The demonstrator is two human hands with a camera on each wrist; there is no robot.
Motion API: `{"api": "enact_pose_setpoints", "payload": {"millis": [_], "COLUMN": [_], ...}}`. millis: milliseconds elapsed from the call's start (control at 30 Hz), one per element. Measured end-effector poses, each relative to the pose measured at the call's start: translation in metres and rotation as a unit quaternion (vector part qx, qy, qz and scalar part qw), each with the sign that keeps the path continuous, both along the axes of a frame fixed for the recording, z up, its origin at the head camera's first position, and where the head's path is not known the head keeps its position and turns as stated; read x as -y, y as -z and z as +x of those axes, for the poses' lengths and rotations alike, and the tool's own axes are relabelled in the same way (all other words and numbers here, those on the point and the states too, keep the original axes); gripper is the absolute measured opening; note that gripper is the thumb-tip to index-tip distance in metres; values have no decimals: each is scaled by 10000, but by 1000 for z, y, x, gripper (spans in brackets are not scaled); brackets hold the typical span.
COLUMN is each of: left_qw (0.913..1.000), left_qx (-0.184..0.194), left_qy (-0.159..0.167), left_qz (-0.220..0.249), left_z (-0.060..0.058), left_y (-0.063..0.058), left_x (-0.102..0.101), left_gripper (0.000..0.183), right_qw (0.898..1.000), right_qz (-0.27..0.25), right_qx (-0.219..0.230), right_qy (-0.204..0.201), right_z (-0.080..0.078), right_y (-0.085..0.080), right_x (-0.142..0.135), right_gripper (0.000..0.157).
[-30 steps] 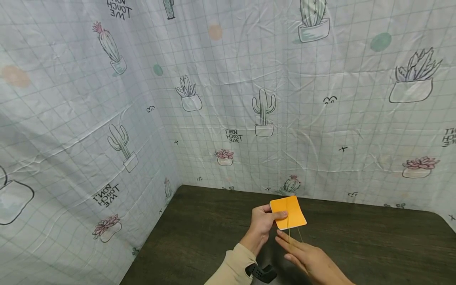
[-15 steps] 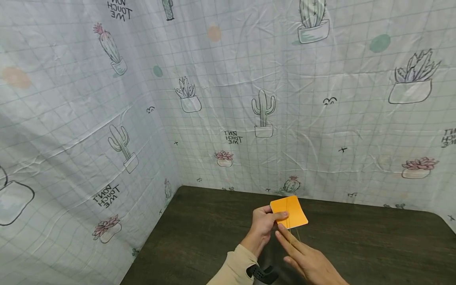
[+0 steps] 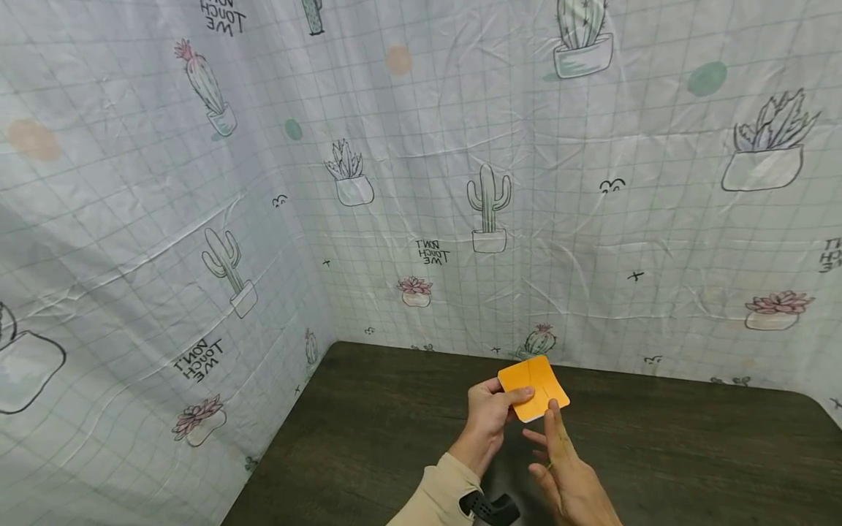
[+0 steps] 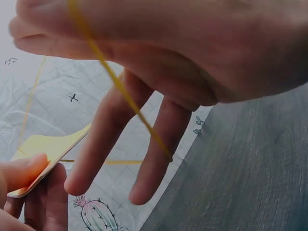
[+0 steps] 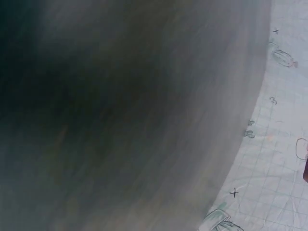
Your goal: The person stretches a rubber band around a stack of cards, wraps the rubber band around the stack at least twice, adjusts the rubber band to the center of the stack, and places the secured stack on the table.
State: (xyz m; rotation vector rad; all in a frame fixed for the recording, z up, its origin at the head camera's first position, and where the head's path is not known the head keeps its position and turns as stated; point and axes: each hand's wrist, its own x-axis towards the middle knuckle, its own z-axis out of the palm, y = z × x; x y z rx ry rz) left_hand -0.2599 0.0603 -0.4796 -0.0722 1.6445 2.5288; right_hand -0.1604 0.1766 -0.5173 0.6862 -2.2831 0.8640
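Observation:
My left hand (image 3: 487,415) pinches a small orange notebook (image 3: 547,374), thin, with rounded corners and white edges, thumb on its cover. In the left wrist view, that thumb (image 4: 28,169) presses the notebook (image 4: 41,144), which bends slightly. A yellow rubber band (image 4: 108,70) runs from the notebook and stretches across the right hand (image 4: 144,62). Two of this hand's fingers point down, straight and spread. From the head view, my right hand (image 3: 574,475) is at the notebook's lower right corner, fingers extended. The right wrist view shows neither notebook nor band.
A dark wood-grained table (image 3: 368,424) lies under the hands. Behind and to the left hangs a white grid cloth (image 3: 395,183) printed with cacti. A black band (image 3: 490,508) is round the left wrist. Much of the right wrist view is dark and blurred.
My right hand has turned, its fingers now pointing more upward, and moved to the notebook's lower right corner. The left hand keeps its hold on the notebook, almost still.

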Motion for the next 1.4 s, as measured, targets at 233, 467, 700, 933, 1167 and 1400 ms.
{"api": "enact_pose_setpoints", "payload": {"millis": [233,467,700,933,1167,1400], "left_qw": [9985,9953,9927,9904,9893,9901], "left_qx": [-262,-556,-719,-851,-1041,-1088], "left_qy": [-454,-773,-960,-1077,-995,-829], "left_qz": [161,191,96,-142,-241,-300], "left_z": [2,2,1,2,2,1], "left_y": [-3,-5,-6,-5,-2,1], "left_x": [-5,-5,-5,-4,-3,-2], "left_gripper": [21,22,21,19,18,17], "right_qw": [9830,9613,9381,8987,8364,7920], "right_qz": [-1724,-2590,-3215,-3881,-4541,-4846], "right_qx": [561,861,1246,2011,3054,3700], "right_qy": [272,385,325,365,303,324], "right_z": [3,7,10,12,7,3], "right_y": [-10,-17,-20,-29,-37,-42], "right_x": [19,30,33,29,20,15], "right_gripper": [79,71,62,51,62,73]}}
